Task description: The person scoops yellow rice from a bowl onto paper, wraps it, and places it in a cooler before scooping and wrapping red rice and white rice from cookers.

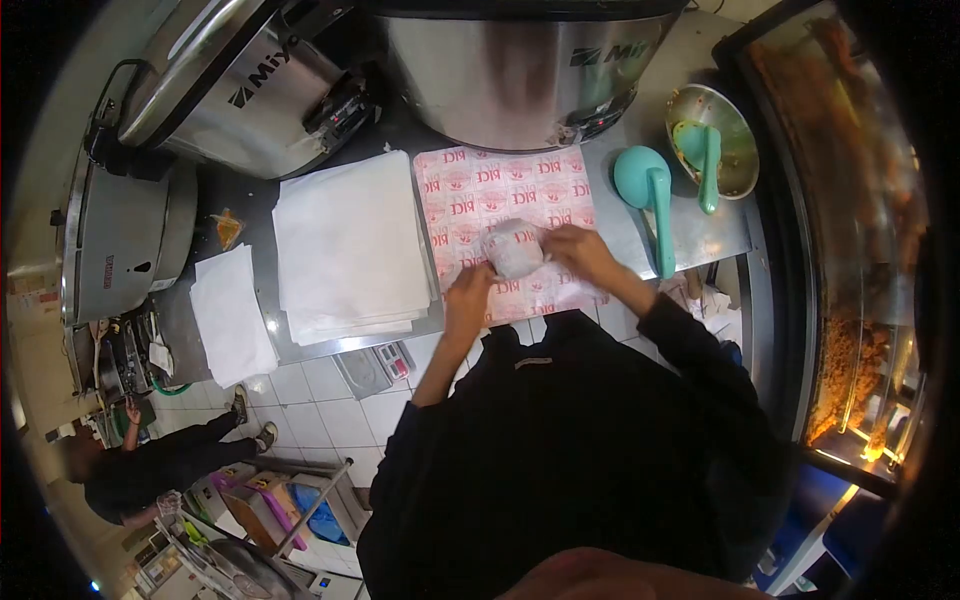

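the left hand (468, 300) and right hand (582, 252) seem to pinch opposite sides of a paper-wrapped bundle (515, 252) on the printed paper (565, 190), probably tucking its edges; the next fold calls for both sides held snug. its contents are hidden, exact fingertip contact unclear.

Glass display case (812, 240) along right edge, orange-brown food inside, perhaps fried pieces. Big steel cooker (520, 80) at top centre, second steel cooker (225, 125) at upper left, grey cooker (125, 235) at left edge. Small orange packet (228, 229) right of it. Person in dark clothes (165, 470) at lower left, on pale floor tiles (305, 390).
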A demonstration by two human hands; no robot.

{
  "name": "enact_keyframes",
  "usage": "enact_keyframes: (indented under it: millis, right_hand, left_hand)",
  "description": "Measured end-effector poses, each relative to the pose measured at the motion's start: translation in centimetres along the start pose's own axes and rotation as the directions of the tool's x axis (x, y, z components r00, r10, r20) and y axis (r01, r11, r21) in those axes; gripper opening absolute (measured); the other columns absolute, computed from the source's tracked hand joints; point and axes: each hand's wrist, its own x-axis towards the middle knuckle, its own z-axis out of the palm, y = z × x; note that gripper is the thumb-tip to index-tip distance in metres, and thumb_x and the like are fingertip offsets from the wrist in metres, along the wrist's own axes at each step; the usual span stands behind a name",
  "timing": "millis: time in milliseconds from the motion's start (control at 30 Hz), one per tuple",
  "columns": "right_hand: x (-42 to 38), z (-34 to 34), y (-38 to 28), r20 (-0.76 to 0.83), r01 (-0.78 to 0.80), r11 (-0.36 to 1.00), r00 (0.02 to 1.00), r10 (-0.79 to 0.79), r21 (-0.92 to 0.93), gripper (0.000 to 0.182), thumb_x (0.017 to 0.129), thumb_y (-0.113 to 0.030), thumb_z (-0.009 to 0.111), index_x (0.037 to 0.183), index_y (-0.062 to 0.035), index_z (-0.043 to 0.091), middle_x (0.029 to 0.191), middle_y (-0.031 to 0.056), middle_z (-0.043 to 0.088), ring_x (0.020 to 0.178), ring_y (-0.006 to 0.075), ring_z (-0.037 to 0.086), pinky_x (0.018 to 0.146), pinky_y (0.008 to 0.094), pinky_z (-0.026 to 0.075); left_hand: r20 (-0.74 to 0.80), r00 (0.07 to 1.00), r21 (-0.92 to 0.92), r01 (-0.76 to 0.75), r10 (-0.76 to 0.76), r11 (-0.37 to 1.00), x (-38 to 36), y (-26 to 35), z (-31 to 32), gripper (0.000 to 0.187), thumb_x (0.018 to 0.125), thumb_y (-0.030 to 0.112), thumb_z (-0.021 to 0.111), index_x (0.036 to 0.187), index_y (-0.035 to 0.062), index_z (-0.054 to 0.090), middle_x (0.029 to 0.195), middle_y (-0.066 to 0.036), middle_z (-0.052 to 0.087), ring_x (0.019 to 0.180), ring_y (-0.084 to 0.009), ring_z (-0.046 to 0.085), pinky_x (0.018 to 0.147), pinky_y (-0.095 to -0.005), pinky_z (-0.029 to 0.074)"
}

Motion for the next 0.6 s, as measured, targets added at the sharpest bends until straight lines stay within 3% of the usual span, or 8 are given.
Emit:
enact_keyframes:
  millis: [33,67,133,233,333,433,533,600]
  right_hand:
    - [1.1,-0.5,0.5,0.025,-0.016,0.997,1.0,0.014,0.078,0.035,0.062,-0.006,0.066,0.092,0.0019,0.05,0.082,0.0128,0.06,0.077,0.0276,0.058,0.067,0.0351,0.046]
    - [2.6,-1.5,0.3,0.115,-0.184,0.97,0.979,0.167,0.159,0.036,0.061,-0.006,0.067,0.091,0.0016,0.049,0.078,0.013,0.06,0.074,0.0273,0.059,0.065,0.0347,0.046]
    - [5.3,-3.1,-0.1,0.327,-0.51,0.818,0.846,0.421,0.267,0.038,0.058,-0.006,0.07,0.088,0.001,0.047,0.071,0.0133,0.06,0.067,0.0267,0.059,0.062,0.0341,0.046]
    - [7.6,-2.6,1.8,0.442,-0.324,0.925,0.872,0.211,0.198,0.043,0.055,-0.007,0.072,0.086,0.0006,0.044,0.066,0.0136,0.059,0.065,0.0262,0.059,0.059,0.0341,0.045]
    - [8.0,-2.9,1.6,0.463,-0.26,0.953,0.872,0.163,0.155,0.041,0.052,-0.005,0.072,0.083,0.0002,0.046,0.064,0.0128,0.059,0.065,0.0252,0.06,0.058,0.0339,0.045]
    - [7.2,-3.9,0.4,0.465,-0.103,0.98,0.885,0.011,0.172,0.032,0.054,-0.005,0.069,0.078,-0.0004,0.049,0.064,0.0117,0.059,0.065,0.0253,0.06,0.058,0.0352,0.045]
    - [5.5,-4.3,-2.0,0.32,0.086,0.985,0.947,-0.033,-0.151,0.02,0.061,-0.011,0.063,0.076,-0.0015,0.054,0.064,0.0118,0.059,0.065,0.0282,0.059,0.058,0.0369,0.045]
    - [4.5,-3.8,-3.6,0.241,0.232,0.93,0.956,-0.165,-0.283,0.013,0.065,-0.011,0.057,0.074,-0.0029,0.054,0.06,0.0101,0.058,0.063,0.0258,0.059,0.056,0.0352,0.045]
  left_hand:
    - [-0.026,0.999,0.001,-0.026,0.026,1.0,1.0,-0.8,0.0,0.02,0.07,-0.001,0.059,0.086,0.0027,0.049,0.079,-0.011,0.057,0.072,-0.0255,0.058,0.061,-0.0348,0.048]
    - [0.031,0.993,-0.116,0.117,-0.114,0.986,2.4,-0.6,-0.7,0.023,0.069,-0.003,0.06,0.088,0.0024,0.049,0.079,-0.011,0.057,0.073,-0.0244,0.058,0.062,-0.0342,0.047]
    - [0.188,0.913,-0.314,0.405,-0.362,0.859,4.5,-0.1,-2.2,0.03,0.066,-0.006,0.061,0.092,0.0018,0.049,0.078,-0.012,0.055,0.075,-0.0223,0.058,0.062,-0.0329,0.047]
    - [0.261,0.964,-0.137,0.085,-0.047,0.987,6.4,-0.3,-3.0,0.041,0.062,-0.009,0.062,0.099,0.0026,0.047,0.088,-0.016,0.057,0.085,-0.0203,0.058,0.069,-0.0306,0.046]
    - [0.321,0.941,-0.274,-0.015,0.106,0.962,7.3,-1.2,-3.0,0.046,0.064,-0.01,0.058,0.106,0.0039,0.046,0.097,-0.019,0.056,0.093,-0.0232,0.055,0.076,-0.0298,0.045]
    - [0.456,0.871,-0.254,-0.067,0.181,0.965,7.6,0.1,-4.2,0.044,0.065,-0.009,0.054,0.105,0.0069,0.047,0.097,-0.017,0.056,0.095,-0.0253,0.052,0.085,-0.0338,0.039]
    - [0.385,0.858,-0.125,-0.318,0.341,0.94,7.2,-0.2,-3.9,0.042,0.066,-0.009,0.051,0.104,0.0095,0.049,0.094,-0.014,0.056,0.094,-0.0261,0.053,0.092,-0.0393,0.03]
    - [0.323,0.816,-0.054,-0.49,0.48,0.87,7.2,-0.7,-4.0,0.044,0.065,-0.009,0.052,0.104,0.0112,0.048,0.094,-0.013,0.056,0.094,-0.028,0.053,0.094,-0.0404,0.025]
